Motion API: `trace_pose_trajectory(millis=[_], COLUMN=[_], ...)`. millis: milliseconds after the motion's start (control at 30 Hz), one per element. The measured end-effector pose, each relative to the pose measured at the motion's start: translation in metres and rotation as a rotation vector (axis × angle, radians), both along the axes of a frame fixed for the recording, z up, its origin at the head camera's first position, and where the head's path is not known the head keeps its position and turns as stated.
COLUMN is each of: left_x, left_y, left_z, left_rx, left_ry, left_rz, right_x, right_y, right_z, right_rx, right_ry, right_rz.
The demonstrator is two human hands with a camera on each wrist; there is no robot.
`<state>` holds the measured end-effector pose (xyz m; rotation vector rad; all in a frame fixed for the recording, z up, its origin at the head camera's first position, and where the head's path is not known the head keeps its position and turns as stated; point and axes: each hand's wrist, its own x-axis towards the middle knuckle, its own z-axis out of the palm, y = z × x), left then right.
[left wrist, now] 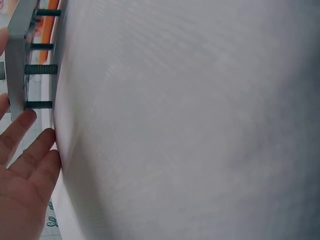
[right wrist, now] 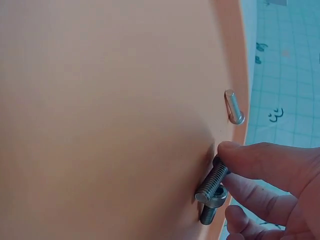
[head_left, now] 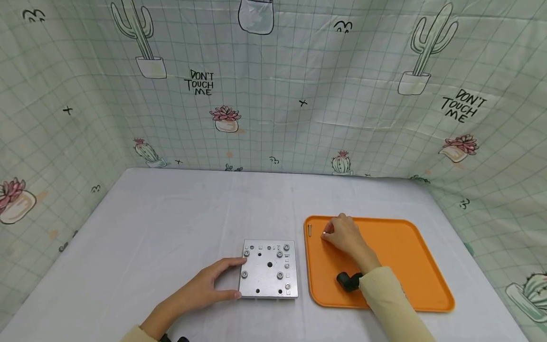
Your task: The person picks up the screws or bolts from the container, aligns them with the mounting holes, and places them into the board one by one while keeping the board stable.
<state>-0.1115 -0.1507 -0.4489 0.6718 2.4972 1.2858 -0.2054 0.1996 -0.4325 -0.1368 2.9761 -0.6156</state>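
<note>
A square metal plate (head_left: 265,280) fitted with several socket head bolts rests on the white table, its threaded ends (left wrist: 41,69) sticking out beneath. My left hand (head_left: 209,282) touches the plate's left side, with index finger and thumb spread along that edge and the fingers fairly straight. Over the orange tray (head_left: 384,299), my right hand (head_left: 346,235) pinches a bolt (right wrist: 212,181) near its head between thumb and fingers. A second bolt (right wrist: 208,214) lies right beside it, partly covered. Closer to the tray's edge lies a slimmer bolt (right wrist: 233,106).
The tray's raised rim (head_left: 307,266) stands just right of the plate. A black wrist camera (head_left: 348,281) sits at my right sleeve, above the tray. Behind the white table (head_left: 192,204) hangs a cactus-print cloth (head_left: 273,133).
</note>
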Motion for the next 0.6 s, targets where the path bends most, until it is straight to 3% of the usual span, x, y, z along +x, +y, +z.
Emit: trace_pose_trajectory(millis=[600], left_x=[0.0002], left_y=[0.0004], left_z=[-0.0005], left_rx=[0.003], left_ry=[-0.003], left_rz=[0.001], right_x=[0.0094], right_y=[-0.0002], right_z=[0.0074], right_rx=[-0.042], right_ry=[0.041], right_rz=[-0.001])
